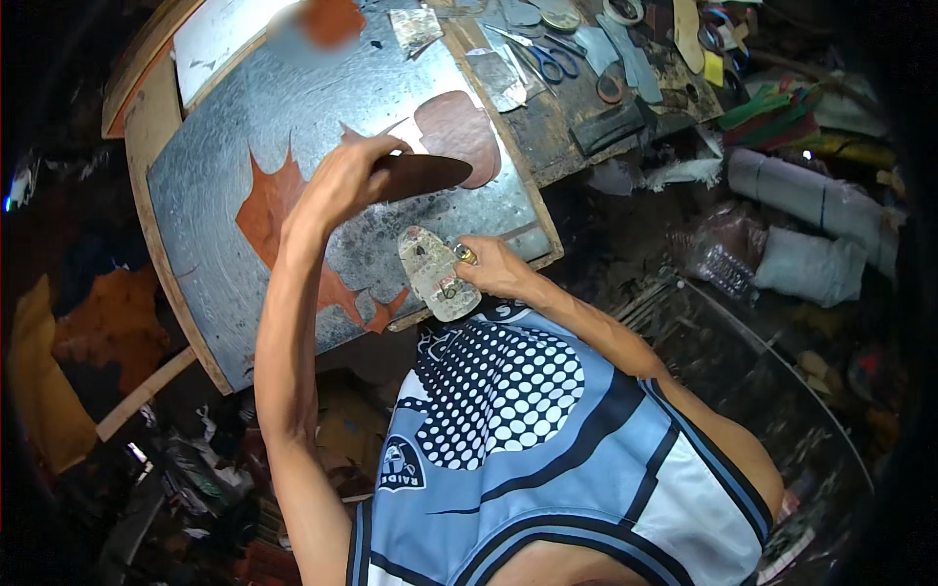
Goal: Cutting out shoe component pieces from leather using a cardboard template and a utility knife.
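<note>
My left hand grips a dark brown cut piece of leather by its left end, raised over the metal-topped table. Just beyond it lies a stack of reddish-brown leather pieces with rounded outlines. Close to the table's front edge, my right hand is closed around a small tool; only its brass-coloured end shows, so its kind is unclear. Beside that hand is a worn, pale, sole-shaped template. Under and left of my left forearm spreads a jagged orange-brown leather scrap.
A wooden rim borders the metal top. On the bench at the upper right are blue-handled scissors, tape rolls, a black block and several templates. Wrapped bundles lie right; orange leather hangs left.
</note>
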